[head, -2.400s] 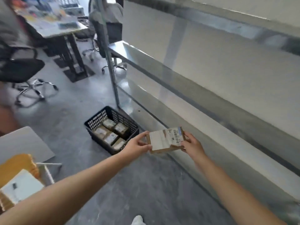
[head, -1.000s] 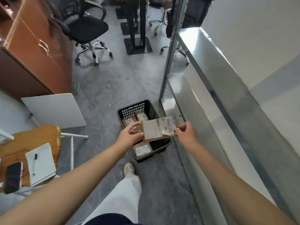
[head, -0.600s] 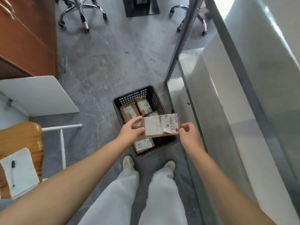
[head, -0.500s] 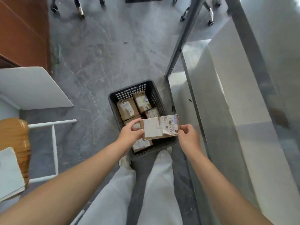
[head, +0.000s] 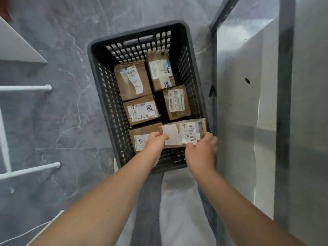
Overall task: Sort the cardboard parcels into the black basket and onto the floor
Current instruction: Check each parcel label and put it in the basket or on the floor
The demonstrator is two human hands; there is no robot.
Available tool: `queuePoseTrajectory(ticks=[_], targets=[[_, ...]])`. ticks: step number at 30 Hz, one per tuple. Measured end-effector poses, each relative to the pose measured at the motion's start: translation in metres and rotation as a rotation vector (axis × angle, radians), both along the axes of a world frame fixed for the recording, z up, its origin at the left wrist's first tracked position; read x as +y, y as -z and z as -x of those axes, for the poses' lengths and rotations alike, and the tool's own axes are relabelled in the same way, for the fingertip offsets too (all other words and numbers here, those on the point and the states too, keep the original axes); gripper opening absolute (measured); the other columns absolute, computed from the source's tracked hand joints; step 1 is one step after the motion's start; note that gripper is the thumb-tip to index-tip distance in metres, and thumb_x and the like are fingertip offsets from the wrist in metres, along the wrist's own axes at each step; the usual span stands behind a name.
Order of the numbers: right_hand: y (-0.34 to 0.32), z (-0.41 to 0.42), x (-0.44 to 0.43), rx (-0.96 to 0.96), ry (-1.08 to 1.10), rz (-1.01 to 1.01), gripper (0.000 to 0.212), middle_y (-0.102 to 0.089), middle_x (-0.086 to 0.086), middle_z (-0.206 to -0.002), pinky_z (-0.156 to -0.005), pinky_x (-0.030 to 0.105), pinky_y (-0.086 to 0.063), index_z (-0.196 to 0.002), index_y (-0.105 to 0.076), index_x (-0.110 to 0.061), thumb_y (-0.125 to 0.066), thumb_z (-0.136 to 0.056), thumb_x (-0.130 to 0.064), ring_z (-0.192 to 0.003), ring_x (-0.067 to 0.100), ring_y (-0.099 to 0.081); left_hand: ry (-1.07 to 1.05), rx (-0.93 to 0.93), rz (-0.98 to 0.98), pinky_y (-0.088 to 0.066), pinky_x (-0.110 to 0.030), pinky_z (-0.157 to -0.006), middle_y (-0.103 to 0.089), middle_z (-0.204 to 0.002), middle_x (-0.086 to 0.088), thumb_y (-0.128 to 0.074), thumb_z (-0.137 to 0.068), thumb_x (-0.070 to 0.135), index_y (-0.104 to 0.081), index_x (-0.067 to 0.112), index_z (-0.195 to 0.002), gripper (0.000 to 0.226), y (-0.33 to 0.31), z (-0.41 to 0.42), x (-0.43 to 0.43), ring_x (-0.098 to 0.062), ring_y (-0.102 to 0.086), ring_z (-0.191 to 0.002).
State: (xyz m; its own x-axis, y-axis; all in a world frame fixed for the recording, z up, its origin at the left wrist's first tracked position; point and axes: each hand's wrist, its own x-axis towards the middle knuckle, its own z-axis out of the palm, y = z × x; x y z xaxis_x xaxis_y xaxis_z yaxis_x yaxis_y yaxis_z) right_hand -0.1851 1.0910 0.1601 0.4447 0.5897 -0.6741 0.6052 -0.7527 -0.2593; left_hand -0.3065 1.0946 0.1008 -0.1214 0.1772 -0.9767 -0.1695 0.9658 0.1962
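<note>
Parcel (head: 182, 133) is now down inside the basket (head: 99, 82), at its near right corner; half a second ago it hung above the rim. Left hand (head: 155, 144) pinches its left end and right hand (head: 200, 150) grips its right edge. Five others lie alongside. Letting go seems next.

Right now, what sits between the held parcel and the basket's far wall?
Two cardboard parcels in a line: the nearer parcel just beyond the held parcel, the farther parcel by the basket's far wall. Head view shows it.
</note>
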Motion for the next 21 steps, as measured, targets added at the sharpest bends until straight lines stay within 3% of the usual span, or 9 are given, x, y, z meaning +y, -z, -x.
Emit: queuePoseTrajectory(ticks=[3,6,8,11,13,16,21], targets=[[0.027,0.020,-0.005,-0.094,-0.083,0.004,0.070,-0.023,0.012,-0.144,-0.108,0.043,-0.038,-0.143,-0.025,-0.006,-0.062,-0.084,-0.013,-0.129,0.029,-0.027,-0.062,-0.004,0.020,-0.042,-0.021,-0.064,-0.056,-0.089,0.002,-0.052,-0.095,0.006,-0.048,0.016,-0.110,0.019,0.039,-0.010,0.002,-0.007,-0.052,-0.078],[0.046,0.041,-0.013,-0.075,-0.172,0.083,0.093,-0.009,0.010,-0.153,-0.111,0.041,-0.036,-0.154,-0.001,-0.006,-0.063,-0.086,-0.021,-0.138,0.028,-0.016,-0.081,-0.003,0.011,-0.049,-0.031,-0.086,-0.064,-0.090,-0.003,-0.055,-0.087,0.011,-0.059,0.011,-0.117,0.030,0.069,-0.009,0.003,-0.015,-0.060,-0.085],[0.060,0.048,-0.016,-0.071,-0.161,0.126,0.099,-0.004,0.011,-0.157,-0.114,0.041,-0.034,-0.154,0.006,-0.006,-0.063,-0.086,-0.024,-0.141,0.028,-0.012,-0.062,0.016,0.025,-0.050,-0.040,-0.098,-0.072,-0.101,-0.005,-0.055,-0.081,0.014,-0.065,0.018,-0.112,0.033,0.085,-0.005,0.000,-0.022,-0.066,-0.099],[0.081,0.047,-0.011,-0.085,-0.060,0.189,0.101,-0.001,0.011,-0.157,-0.114,0.040,-0.033,-0.154,0.009,-0.006,-0.064,-0.086,-0.023,-0.143,0.029,-0.010,-0.036,0.005,0.016,-0.055,-0.034,-0.085,-0.073,-0.101,-0.004,-0.049,-0.089,0.007,-0.068,0.023,-0.100,0.027,0.089,-0.010,0.001,-0.020,-0.068,-0.093],[0.091,0.045,-0.006,-0.100,0.004,0.191,0.100,-0.005,0.011,-0.156,-0.112,0.040,-0.033,-0.154,0.006,-0.006,-0.065,-0.085,-0.021,-0.142,0.029,-0.013,0.033,0.037,0.004,-0.053,-0.029,-0.075,-0.071,-0.104,-0.006,-0.048,-0.089,0.005,-0.066,0.020,-0.107,0.029,0.091,-0.017,0.004,-0.020,-0.066,-0.089],[0.103,0.045,-0.005,-0.135,-0.016,0.195,0.096,-0.007,0.011,-0.155,-0.109,0.039,-0.035,-0.154,0.004,-0.005,-0.063,-0.087,-0.022,-0.141,0.030,-0.015,0.173,0.081,0.036,-0.051,-0.033,-0.090,-0.063,-0.118,-0.013,-0.051,-0.085,0.009,-0.060,0.011,-0.122,0.038,0.095,-0.023,0.005,-0.029,-0.062,-0.106],[0.124,0.034,0.004,-0.057,0.047,0.257,0.101,-0.002,0.011,-0.159,-0.113,0.041,-0.032,-0.155,0.001,-0.005,-0.070,-0.085,-0.021,-0.144,0.030,-0.014,0.147,0.087,0.011,-0.046,-0.025,-0.076,-0.064,-0.111,-0.007,-0.047,-0.088,0.003,-0.060,0.010,-0.122,0.037,0.106,-0.021,-0.009,-0.020,-0.060,-0.094]])
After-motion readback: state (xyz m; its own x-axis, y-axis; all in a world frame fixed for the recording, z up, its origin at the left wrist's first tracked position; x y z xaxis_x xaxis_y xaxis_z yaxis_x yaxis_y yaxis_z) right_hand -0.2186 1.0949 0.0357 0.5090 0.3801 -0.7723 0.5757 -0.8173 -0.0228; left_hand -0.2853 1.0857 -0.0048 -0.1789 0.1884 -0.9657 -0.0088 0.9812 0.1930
